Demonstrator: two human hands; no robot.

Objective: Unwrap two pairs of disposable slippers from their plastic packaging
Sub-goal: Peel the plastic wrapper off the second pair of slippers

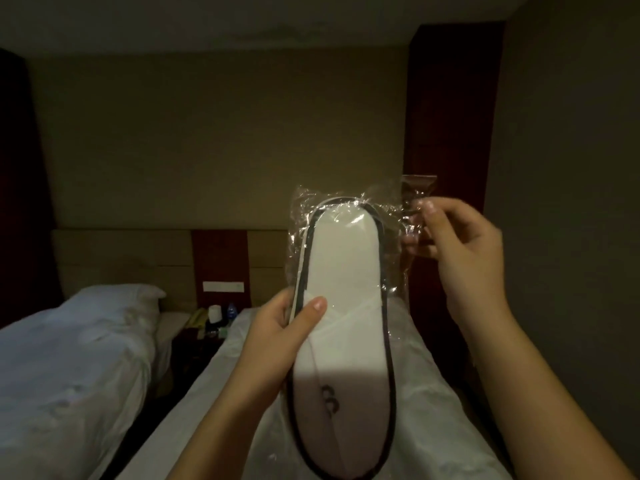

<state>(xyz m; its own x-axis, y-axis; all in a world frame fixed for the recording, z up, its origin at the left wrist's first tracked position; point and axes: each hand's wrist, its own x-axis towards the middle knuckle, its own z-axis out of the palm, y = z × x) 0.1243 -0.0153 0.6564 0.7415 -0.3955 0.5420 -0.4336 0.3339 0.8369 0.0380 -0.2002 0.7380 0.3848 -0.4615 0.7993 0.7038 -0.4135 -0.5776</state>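
A white pair of disposable slippers with dark trim stands upright in front of me, still inside a clear plastic wrapper. My left hand grips the pack at its left edge, thumb across the front. My right hand pinches the wrapper's loose top-right flap, pulled out to the right of the slipper's top end. The pack's lower end runs out of the frame's bottom. A second pair is not in view.
Below my hands lies a bed with a white cover. A second white bed with a pillow is at the left. Between them stands a nightstand with a cup, a bottle and small items. A dark red wall panel rises at the right.
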